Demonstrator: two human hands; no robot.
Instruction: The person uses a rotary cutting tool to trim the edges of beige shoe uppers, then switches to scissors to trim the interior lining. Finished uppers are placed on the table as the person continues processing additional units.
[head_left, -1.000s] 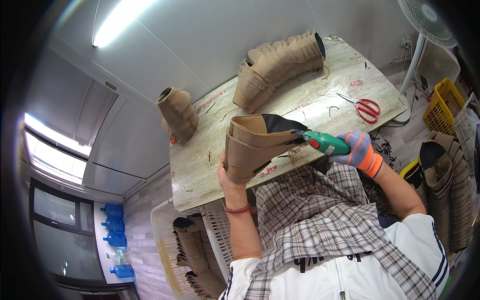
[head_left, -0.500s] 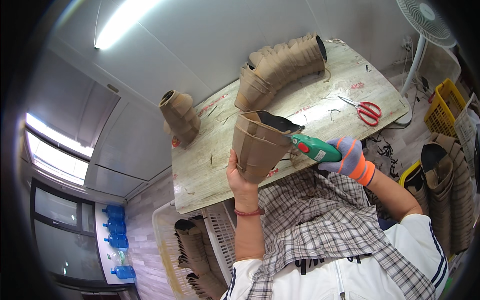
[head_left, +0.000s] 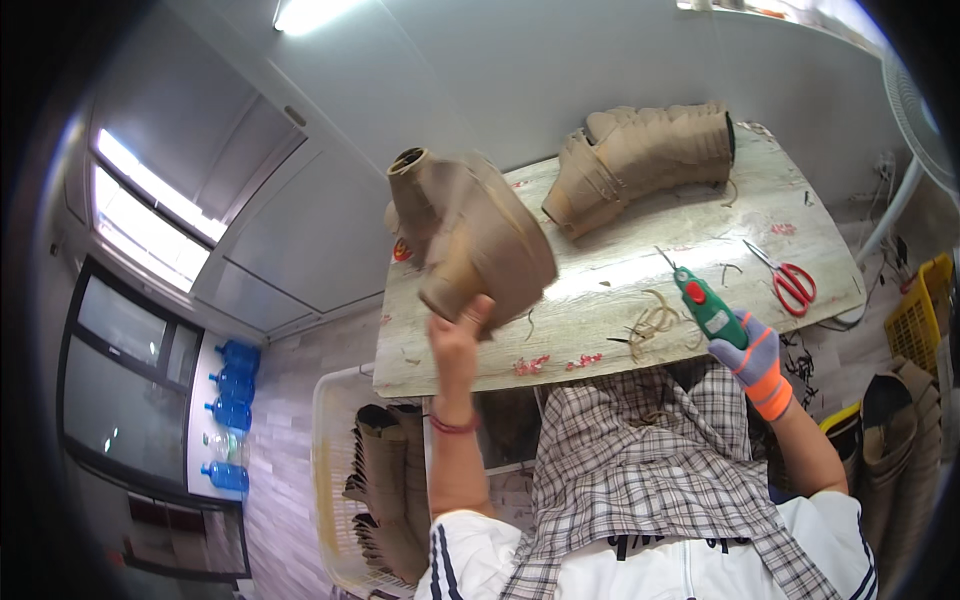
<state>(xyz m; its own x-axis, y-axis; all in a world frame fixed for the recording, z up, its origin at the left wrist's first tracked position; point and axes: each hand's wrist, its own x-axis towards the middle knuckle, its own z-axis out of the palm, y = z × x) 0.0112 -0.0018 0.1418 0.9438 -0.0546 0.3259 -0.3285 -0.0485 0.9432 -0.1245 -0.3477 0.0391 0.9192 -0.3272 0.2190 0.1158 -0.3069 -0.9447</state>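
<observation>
Fingers of the left hand (head_left: 458, 345) gripped a brown boot piece (head_left: 500, 255) over the left end of the worktop (head_left: 580, 322); the right hand (head_left: 750, 362) clasped a green tool (head_left: 712, 312) by its front edge. Likely between cuts, I judged; setting the piece down would need a steady wrist.

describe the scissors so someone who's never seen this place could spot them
Find the pale table by the wall. At its right end, beside the green tool in the gloved right hand, lie the scissors. Unlike that tool, they have two red loop handles.
</observation>
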